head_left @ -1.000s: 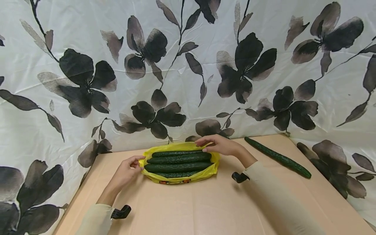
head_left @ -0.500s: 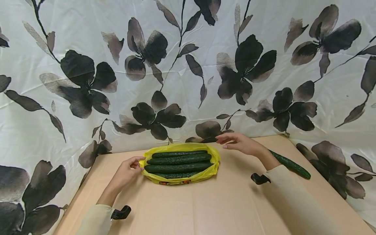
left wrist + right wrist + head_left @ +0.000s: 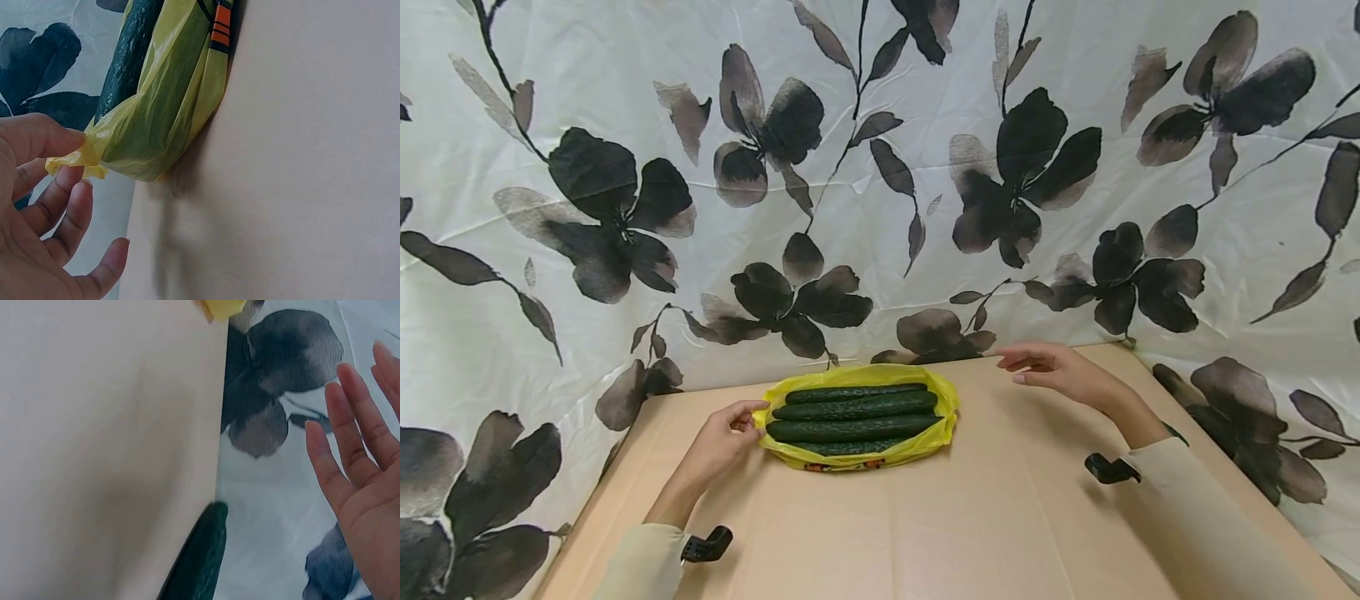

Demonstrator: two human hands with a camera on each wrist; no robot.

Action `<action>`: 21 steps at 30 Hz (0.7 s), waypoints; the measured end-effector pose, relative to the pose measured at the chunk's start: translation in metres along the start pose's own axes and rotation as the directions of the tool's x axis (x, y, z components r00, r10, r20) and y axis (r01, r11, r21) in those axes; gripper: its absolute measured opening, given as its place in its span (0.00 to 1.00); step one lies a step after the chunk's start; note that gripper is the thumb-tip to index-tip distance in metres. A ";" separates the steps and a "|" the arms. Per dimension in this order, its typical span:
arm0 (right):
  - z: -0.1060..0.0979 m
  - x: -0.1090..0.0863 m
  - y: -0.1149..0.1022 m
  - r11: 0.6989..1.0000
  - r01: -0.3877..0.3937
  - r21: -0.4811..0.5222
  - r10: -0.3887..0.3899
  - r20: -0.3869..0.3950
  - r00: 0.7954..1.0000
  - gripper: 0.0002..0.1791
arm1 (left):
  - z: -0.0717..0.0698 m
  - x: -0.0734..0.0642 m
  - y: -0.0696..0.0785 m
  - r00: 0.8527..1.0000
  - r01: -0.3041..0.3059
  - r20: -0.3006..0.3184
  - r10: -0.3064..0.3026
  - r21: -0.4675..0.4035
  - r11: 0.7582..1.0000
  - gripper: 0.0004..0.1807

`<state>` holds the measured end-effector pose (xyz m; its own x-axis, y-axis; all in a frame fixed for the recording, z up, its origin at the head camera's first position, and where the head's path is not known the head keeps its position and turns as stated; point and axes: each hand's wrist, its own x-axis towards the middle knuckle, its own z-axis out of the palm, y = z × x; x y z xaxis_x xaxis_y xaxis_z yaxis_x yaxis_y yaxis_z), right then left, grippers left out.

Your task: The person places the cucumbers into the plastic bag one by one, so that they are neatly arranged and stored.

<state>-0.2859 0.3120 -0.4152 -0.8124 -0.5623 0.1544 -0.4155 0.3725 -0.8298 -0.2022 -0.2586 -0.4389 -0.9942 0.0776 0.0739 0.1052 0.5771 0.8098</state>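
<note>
A yellow plastic bag lies on the table with its mouth spread, and several dark green cucumbers rest side by side in it. My left hand pinches the bag's left edge between thumb and forefinger; the left wrist view shows the bunched plastic there, other fingers loose. My right hand is in the air right of the bag, fingers extended, holding nothing. One more cucumber lies on the table below that hand in the right wrist view; in the head view my right arm hides nearly all of it.
The table has a pale tan covering. A white cloth with dark flowers hangs right behind its back edge and along both sides. Black wrist cameras sit on the left and right wrists.
My right hand has left the bag's right end and moved rightward through the air, its arm now covering the loose cucumber. The left hand keeps its pinch on the bag.
</note>
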 end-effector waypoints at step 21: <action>-0.037 -0.054 0.029 0.955 0.111 -0.274 -0.138 -0.082 0.987 0.29 | -0.002 0.001 -0.004 1.000 -0.002 0.001 0.002 -0.002 1.000 0.24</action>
<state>-0.2693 0.3804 -0.4281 -0.7780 -0.5460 0.3109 -0.5992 0.4960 -0.6284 -0.2037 -0.2625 -0.4408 -0.9940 0.0797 0.0753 0.1075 0.5752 0.8109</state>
